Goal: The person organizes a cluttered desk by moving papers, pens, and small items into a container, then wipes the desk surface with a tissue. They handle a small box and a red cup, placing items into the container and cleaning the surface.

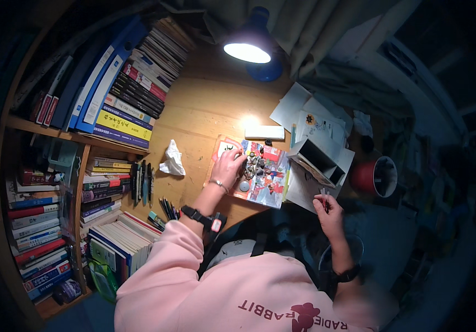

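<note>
My left hand [226, 168] rests over the left side of a colourful printed booklet [277, 195], its fingertips beside a pile of small metal and dark parts [254, 164]. Whether those fingers pinch anything is hidden. A round grey disc [244, 186] lies on the booklet just below the pile. At the desk's right edge, my right hand [330, 216] grips a few small slender pieces [326, 199], red and pale, too small to name. A small black part [268, 142] sits at the booklet's upper edge, below a white oblong box [265, 132].
A blue desk lamp [258, 33] lights the wooden desk [204, 99]. Crumpled tissue [173, 158] and pens [142, 182] lie leftward, before a bookshelf [84, 199]. To the right are papers [325, 124], an open grey box [316, 162] and a red container [364, 178].
</note>
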The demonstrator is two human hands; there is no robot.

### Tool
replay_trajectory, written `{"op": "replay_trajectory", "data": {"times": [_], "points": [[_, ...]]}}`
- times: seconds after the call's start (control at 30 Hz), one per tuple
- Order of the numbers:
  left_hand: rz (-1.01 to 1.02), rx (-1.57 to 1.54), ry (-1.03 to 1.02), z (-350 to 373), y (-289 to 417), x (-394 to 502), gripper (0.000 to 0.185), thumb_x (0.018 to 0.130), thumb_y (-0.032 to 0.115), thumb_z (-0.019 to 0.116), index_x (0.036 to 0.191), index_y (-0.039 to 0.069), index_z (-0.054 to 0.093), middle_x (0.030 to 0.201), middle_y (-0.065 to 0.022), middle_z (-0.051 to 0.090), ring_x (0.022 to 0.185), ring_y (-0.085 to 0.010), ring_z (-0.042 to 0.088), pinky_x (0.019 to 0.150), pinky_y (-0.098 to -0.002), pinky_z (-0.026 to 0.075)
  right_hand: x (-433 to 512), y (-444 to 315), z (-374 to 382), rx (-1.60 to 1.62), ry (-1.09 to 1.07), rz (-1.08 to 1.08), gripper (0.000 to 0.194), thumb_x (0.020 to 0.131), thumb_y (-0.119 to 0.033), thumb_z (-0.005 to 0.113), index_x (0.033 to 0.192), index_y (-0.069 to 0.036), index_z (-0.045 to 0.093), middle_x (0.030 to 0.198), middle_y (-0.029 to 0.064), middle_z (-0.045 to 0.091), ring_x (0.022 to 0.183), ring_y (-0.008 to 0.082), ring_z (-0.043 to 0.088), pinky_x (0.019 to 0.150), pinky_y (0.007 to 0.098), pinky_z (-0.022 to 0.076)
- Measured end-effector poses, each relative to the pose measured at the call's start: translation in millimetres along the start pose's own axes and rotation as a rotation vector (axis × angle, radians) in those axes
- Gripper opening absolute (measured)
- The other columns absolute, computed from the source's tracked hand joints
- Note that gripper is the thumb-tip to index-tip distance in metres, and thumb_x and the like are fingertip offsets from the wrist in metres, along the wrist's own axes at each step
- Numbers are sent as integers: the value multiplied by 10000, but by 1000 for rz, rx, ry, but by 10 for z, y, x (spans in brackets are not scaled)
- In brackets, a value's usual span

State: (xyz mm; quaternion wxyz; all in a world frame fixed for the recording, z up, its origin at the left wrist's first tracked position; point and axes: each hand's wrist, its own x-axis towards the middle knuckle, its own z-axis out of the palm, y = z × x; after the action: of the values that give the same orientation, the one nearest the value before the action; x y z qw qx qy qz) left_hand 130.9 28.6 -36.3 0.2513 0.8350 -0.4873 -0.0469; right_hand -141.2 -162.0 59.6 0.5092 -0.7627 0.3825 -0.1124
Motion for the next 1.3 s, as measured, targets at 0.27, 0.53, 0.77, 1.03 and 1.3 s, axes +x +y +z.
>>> {"op": "replay_trajectory", "data": {"times": [0.27,0.53,0.77,1.03,1.3], "points": [[225,177,-110,-93,-118,210,149,767,188,571,900,140,618,1025,-47,565,1002,-248,534,823,-370,461,-22,-127,140,27,-65,-39,164,859,-126,633,944,14,626,826,90,664,758,119,622,703,265,500],[171,-398,-70,-254,206,162,144,811,52,618,947,73,574,934,-88,589,897,-255,570,778,-346,469,38,-302,243,-20,-99,-154,200,828,-150,670,949,-1,614,793,114,651,706,162,628,657,284,498],[174,-715,-112,-263,967,124,130,853,41,613,978,42,576,850,-97,601,702,-209,595,601,-288,474,162,-458,417,71,-43,-252,270,796,-186,718,1004,-38,631,767,109,654,673,169,637,611,288,491],[143,-719,-145,-323,1196,98,127,828,18,607,944,31,557,847,-136,593,789,-308,592,684,-364,474,114,-363,293,304,-113,19,183,876,-166,636,973,-12,657,769,57,669,508,51,505,457,200,397],[-31,-820,-202,-334,1277,34,86,843,30,607,920,39,570,813,-123,590,739,-263,583,637,-335,466,90,-302,221,582,-135,115,221,931,-133,549,1098,5,590,884,86,672,474,40,454,440,179,388]]}}
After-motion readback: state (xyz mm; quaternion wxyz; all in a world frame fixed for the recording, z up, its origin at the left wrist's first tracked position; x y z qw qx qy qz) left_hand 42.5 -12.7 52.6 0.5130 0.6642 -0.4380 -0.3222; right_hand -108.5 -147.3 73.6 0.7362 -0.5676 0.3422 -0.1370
